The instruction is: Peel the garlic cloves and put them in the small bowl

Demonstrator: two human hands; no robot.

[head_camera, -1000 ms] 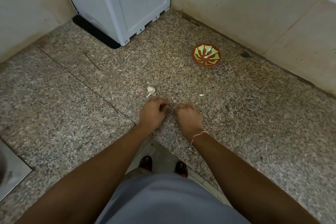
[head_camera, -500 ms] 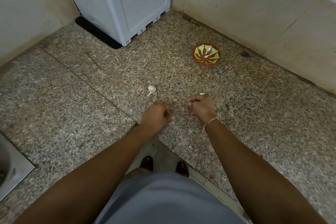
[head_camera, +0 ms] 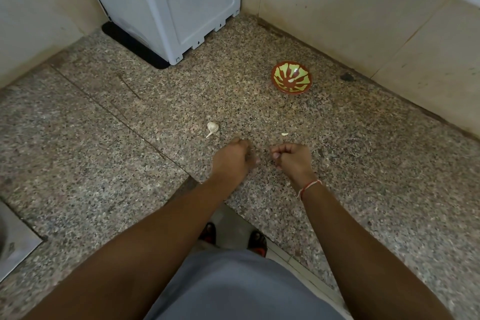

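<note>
Peeling step, by my read. Left hand (head_camera: 232,161) and right hand (head_camera: 292,160) sit apart above the counter (head_camera: 363,163), fingers curled; contents not visible. Garlic (head_camera: 212,128) lies beyond left hand; small bowl (head_camera: 291,80) further off. Next: finish skinning, carry clove to bowl.

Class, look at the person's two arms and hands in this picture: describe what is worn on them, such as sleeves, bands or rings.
Both forearms are bare, with no sleeves in view. The right hand has a thin red and white thread band tied around its wrist. The left hand and its wrist show no band. No rings can be made out.
</note>
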